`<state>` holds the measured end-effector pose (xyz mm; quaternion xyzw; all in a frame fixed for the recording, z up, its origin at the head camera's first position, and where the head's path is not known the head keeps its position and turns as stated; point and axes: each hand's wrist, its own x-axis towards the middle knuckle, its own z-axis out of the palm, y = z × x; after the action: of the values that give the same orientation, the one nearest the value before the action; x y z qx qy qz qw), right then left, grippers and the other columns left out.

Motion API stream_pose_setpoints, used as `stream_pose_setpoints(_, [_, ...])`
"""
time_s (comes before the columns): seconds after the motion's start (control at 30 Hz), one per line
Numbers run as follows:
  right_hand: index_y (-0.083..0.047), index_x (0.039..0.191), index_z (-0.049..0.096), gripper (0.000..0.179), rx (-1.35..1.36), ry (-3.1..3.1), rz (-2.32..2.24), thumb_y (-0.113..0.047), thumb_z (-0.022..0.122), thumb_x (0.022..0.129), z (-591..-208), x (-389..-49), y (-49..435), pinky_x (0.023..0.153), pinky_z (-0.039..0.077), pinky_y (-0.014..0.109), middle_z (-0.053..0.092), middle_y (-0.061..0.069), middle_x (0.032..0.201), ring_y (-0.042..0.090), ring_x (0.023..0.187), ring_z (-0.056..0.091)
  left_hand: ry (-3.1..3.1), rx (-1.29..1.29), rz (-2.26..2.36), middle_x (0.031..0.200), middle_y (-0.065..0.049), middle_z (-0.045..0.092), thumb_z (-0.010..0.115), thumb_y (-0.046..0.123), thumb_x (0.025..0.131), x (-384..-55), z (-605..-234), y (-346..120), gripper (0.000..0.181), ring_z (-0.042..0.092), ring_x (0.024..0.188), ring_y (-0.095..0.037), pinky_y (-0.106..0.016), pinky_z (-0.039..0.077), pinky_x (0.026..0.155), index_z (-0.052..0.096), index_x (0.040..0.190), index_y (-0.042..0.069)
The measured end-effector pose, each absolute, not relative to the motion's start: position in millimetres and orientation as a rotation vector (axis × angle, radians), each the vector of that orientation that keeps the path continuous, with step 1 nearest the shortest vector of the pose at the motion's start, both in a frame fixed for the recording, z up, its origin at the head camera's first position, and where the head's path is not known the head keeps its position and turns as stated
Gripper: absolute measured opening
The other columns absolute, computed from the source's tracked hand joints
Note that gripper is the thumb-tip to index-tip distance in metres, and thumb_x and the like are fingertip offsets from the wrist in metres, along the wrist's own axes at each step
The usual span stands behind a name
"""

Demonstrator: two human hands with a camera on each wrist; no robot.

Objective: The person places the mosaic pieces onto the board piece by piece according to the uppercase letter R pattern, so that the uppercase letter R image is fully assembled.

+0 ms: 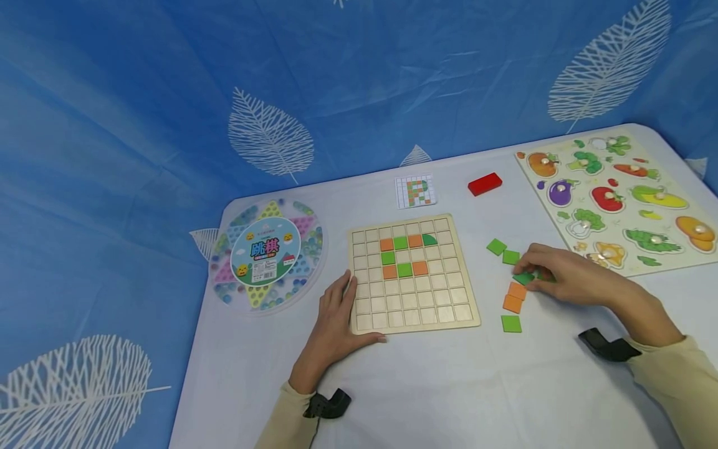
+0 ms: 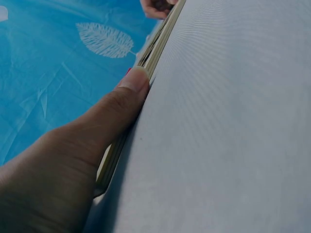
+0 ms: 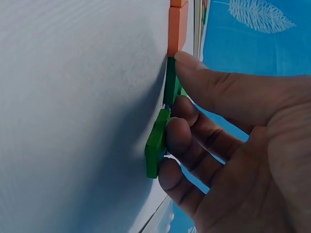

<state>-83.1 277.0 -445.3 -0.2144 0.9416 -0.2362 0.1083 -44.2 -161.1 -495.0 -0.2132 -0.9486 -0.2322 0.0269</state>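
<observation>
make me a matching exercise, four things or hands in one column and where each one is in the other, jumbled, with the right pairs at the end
1. left hand
2. right hand
3. red block
4. pattern card

A. at the loose tiles
B. just beyond the far edge of the grid board
C. between the pattern card and the vegetable puzzle
D. at the near left corner of the grid board

Pairs: 1-D, 2-A, 3-C, 4-B

Head view evenly lit, shadows soft; blue backdrop (image 1: 370,75) darker toward far left corner. Wrist views dimmer: moiré ripples across white tablecloth (image 2: 223,126); broad soft shadow beside green tile (image 3: 155,145).
</observation>
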Motion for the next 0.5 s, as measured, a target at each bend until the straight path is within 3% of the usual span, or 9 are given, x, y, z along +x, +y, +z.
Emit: stream_pose_setpoints(0.5, [-0.017,0.102,0.069,0.027,-0.556,2.746,-0.679,-0.014,0.081,0.078,-446.5,-86.2,273.2,0.067,0.046,0.021,0.059,-0.008,0.092,0.007,0.077,0.049,-2.933,-0.658,-0.725,0.159,-0.017,0.024,0.088,0.057,0.06,-44.6,-494.7,-160.4,0.125,0.027,0.143,-0.035,-0.054,0.028,0.111,0.027,0.154,0.003])
